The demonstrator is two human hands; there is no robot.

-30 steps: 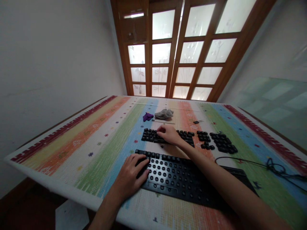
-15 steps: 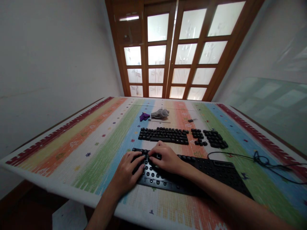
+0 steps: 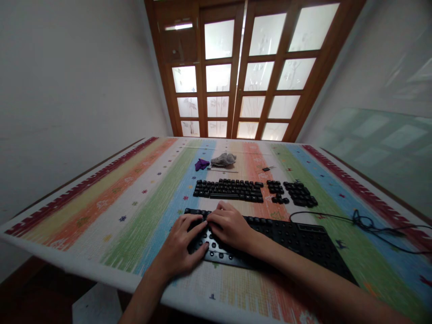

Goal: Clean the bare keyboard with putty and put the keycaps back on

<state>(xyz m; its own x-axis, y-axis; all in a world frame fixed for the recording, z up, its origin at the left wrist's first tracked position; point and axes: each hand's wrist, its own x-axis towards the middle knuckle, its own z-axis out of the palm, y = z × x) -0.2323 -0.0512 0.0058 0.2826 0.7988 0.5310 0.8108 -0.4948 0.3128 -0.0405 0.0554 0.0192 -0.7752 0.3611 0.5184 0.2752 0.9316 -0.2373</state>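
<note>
A black keyboard base (image 3: pixel 293 240), with most of its keycaps off and bare key posts showing, lies near the table's front edge. My left hand (image 3: pixel 178 245) rests over its left end, fingers apart, with the thumb on the posts and the index finger reaching my right hand's fingertips. My right hand (image 3: pixel 229 225) bends over the upper left of the base, its fingers drawn together and pointing down. Whatever sits between those fingertips is hidden. Just behind the base, removed black keycaps (image 3: pixel 229 190) are laid out in keyboard order.
Keycaps from the number pad (image 3: pixel 299 193) lie to the right. A grey cloth (image 3: pixel 223 159), a purple cloth (image 3: pixel 201 164), a thin stick (image 3: pixel 222 170) and a small black tool with wire prongs (image 3: pixel 268 168) lie farther back. A black cable (image 3: pixel 362 220) coils at right on the striped tablecloth (image 3: pixel 135 216).
My right hand's fingers have drawn closer together. The left index finger and thumb have shifted slightly right over the base. The keycaps stay laid out as before.
</note>
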